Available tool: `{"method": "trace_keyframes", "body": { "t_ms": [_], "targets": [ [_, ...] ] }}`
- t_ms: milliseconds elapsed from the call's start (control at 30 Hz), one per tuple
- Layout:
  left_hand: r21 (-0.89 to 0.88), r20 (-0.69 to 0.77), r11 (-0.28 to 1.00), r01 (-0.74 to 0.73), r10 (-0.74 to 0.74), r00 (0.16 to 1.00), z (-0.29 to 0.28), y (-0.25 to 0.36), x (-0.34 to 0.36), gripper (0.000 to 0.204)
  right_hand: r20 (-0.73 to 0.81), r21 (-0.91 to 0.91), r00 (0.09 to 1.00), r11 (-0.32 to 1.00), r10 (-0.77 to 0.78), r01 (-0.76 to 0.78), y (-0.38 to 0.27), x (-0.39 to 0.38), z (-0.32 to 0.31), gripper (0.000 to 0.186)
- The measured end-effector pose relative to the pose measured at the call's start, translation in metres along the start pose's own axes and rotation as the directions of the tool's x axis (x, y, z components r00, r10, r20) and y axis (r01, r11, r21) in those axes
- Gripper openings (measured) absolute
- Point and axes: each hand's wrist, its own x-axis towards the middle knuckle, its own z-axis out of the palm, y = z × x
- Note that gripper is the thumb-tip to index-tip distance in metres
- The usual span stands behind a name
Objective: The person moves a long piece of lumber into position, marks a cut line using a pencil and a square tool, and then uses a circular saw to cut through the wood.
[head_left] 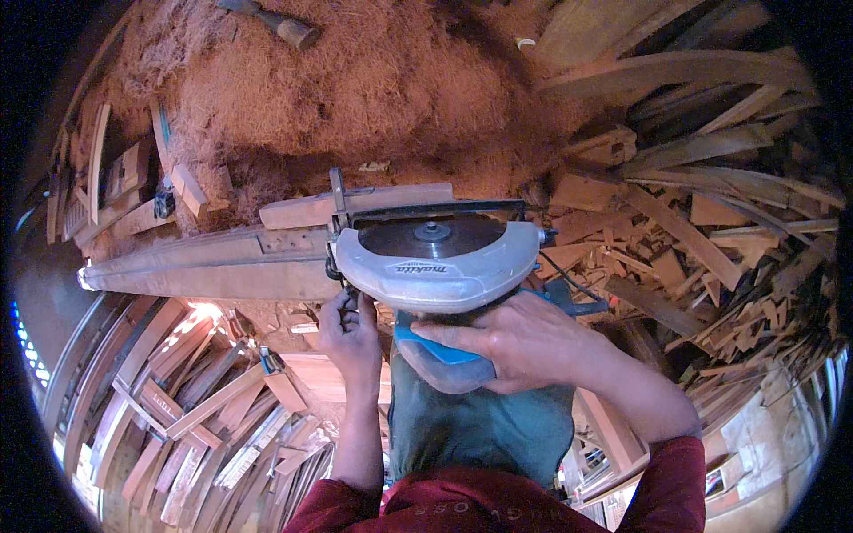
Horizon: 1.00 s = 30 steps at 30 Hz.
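Observation:
A circular saw (444, 282) with a pale metal guard and blue body is held across my lap. Its dark round blade (433, 233) faces up, hub showing in the middle. My right hand (524, 342) wraps around the blue and grey handle (444, 360), thumb stretched along the top. At the saw's left end, my left hand (353, 336) has its fingers curled together just below the dark metal fittings (336, 253). What those fingers pinch is hidden. Just beyond the saw, a long wooden beam (213, 266) runs left, with a shorter wood block (391, 197) behind the blade.
Reddish shavings (329, 89) heap up at the far side, a dark-handled tool (293, 31) lying on them. Offcuts (684, 258) and curved planks (693, 71) are piled on the right. Stacked wood strips (213, 409) fill the near left. A dark cord (573, 277) runs beside the saw.

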Motion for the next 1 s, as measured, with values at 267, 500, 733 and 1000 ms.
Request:
{"method": "trace_keyframes", "body": {
  "t_ms": [267, 500, 733, 1000],
  "targets": [
    [0.003, 0.156, 0.943, -0.333, 0.328, 0.932, -0.012, -0.018, 0.021, 0.029, 0.040, 0.065, 0.999, 0.998, 0.005, -0.007, 0.000, 0.004, -0.006, 0.091],
    [-0.077, 0.305, 0.935, -0.346, 0.352, 0.885, -0.034, -0.027, 0.034, 0.030, 0.065, 0.036, 0.997, 0.998, 0.043, -0.045, -0.011, 0.003, -0.008, 0.088],
    [-0.355, 0.473, 0.731, 0.582, -0.397, 0.787, -0.054, -0.007, -0.011, 0.037, -0.073, -0.212, 0.993, 0.972, 0.091, -0.104, -0.093, -0.013, 0.009, 0.094],
    [-0.209, 0.977, -0.350, 0.913, -0.033, 0.211, -0.107, 0.000, -0.044, 0.038, -0.149, -0.393, 0.988, 0.915, 0.030, -0.087, -0.189, -0.062, 0.041, 0.090]
  ]
}}
